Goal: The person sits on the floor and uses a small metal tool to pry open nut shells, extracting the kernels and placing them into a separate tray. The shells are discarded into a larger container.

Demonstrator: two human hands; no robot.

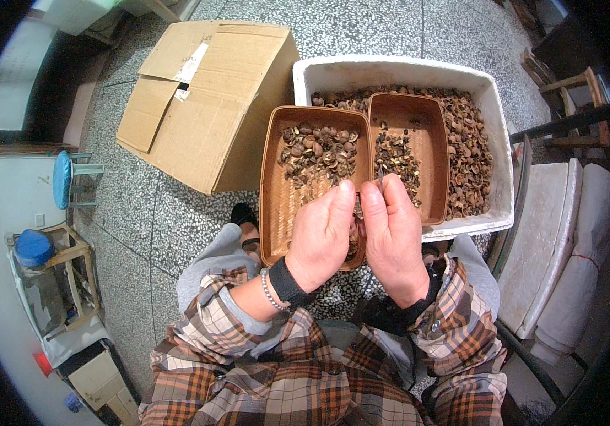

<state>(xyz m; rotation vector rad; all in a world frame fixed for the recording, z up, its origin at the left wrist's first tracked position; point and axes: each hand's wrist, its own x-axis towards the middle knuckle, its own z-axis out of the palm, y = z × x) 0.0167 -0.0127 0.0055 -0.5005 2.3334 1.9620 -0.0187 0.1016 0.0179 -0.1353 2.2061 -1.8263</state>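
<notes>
My left hand (318, 226) is above the left woven tray, its fingers curled in under the thumb; whatever lies inside them is hidden. Close beside it, my right hand (393, 237) pinches a thin metal pick-like tool (381, 178) between thumb and forefinger, its tip pointing away from me. Brown cracked nut shells (318, 149) are heaped at the far end of the left woven tray (275, 213). Small dark and pale nut fragments (395, 157) lie in the right woven tray (432, 144), which rests on shells in the white foam box.
The white foam box (502, 160) holds many nut shells (467, 154). A closed cardboard box (203, 106) stands left of it on the speckled floor (358, 32). A blue-topped stool (62, 180) is by the left wall. White foam boards (544, 239) lean at right.
</notes>
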